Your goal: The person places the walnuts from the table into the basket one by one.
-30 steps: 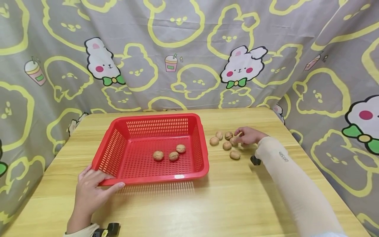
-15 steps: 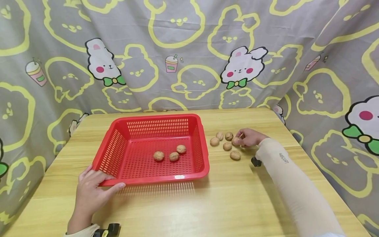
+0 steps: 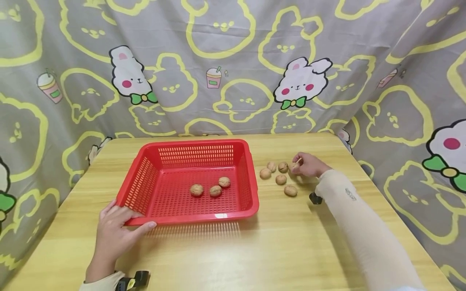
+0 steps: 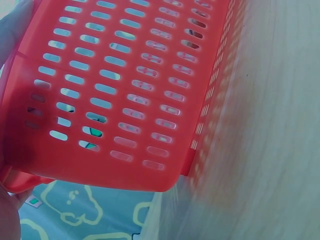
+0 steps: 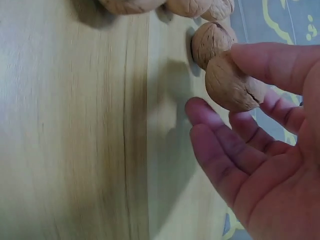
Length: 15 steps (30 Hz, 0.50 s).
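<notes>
A red plastic basket (image 3: pixel 196 219) with slotted walls stands on the table, three walnuts (image 3: pixel 215 191) on its floor. My left hand (image 3: pixel 113 234) grips its near left corner, thumb along the front rim and fingers over the side. In the left wrist view the basket wall (image 4: pixel 110 90) fills much of the picture, the hand showing only at the edge. To the right of the basket, my right hand (image 3: pixel 309 165) pinches a walnut (image 5: pixel 232 85) between thumb and fingers. Several loose walnuts (image 3: pixel 280 179) lie just left of that hand, one (image 5: pixel 212 42) close behind the held one.
The pale wooden table (image 3: pixel 204 258) extends in front of the basket. A grey patterned curtain (image 3: pixel 240 60) hangs behind the table and along its sides. Small black wrist devices (image 3: pixel 315 198) sit on both arms.
My right hand has closed on one walnut of the group and drawn it slightly right, apart from the others. The left hand keeps its hold on the basket; the head view shifts a little.
</notes>
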Motion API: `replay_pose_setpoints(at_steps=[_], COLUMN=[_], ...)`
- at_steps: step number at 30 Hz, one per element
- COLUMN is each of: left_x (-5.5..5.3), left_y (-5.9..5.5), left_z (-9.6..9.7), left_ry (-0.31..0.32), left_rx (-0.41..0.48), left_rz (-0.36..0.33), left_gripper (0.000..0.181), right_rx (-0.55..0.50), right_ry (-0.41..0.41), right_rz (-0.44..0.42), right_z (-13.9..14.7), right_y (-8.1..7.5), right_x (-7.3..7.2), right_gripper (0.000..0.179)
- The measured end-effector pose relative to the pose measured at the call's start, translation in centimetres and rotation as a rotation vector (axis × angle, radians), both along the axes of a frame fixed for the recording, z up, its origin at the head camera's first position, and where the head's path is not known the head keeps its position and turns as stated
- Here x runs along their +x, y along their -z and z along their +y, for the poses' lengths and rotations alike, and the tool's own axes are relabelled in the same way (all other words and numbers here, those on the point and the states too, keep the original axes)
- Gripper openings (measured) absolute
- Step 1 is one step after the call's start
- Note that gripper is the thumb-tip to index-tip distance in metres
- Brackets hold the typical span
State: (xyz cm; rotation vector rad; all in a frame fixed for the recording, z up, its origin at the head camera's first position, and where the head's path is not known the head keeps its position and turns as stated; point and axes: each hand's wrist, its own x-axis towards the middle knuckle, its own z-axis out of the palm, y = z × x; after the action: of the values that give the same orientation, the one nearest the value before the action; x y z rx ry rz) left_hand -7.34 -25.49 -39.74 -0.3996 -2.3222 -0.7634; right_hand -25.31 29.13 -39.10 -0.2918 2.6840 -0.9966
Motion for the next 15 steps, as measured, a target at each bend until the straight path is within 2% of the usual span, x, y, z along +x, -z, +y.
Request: replay_pose_setpoints(at_steps=[4,8,15], left_x=[-0.10,-0.13,-0.27], left_y=[0.14,0.19,-0.01], left_z=[0.28,0.07,-0.19], left_ry=[0.019,0.003,0.002], left_rx=[-0.008,-0.010,-0.013], left_rz=[-0.002,-0.011,-0.022], left_gripper=[0.034,0.036,0.037], right_rx=[0.010,0.012,0.011], right_ry=[0.011,0.004,0.085], right_rz=[-0.025,-0.014,0.030], right_z=[0.15,-0.12,-0.28], right_y=[0.70,0.83,0.29], right_x=[0.00,-0.26,-0.50], right_gripper=[0.036,0.036,0.037])
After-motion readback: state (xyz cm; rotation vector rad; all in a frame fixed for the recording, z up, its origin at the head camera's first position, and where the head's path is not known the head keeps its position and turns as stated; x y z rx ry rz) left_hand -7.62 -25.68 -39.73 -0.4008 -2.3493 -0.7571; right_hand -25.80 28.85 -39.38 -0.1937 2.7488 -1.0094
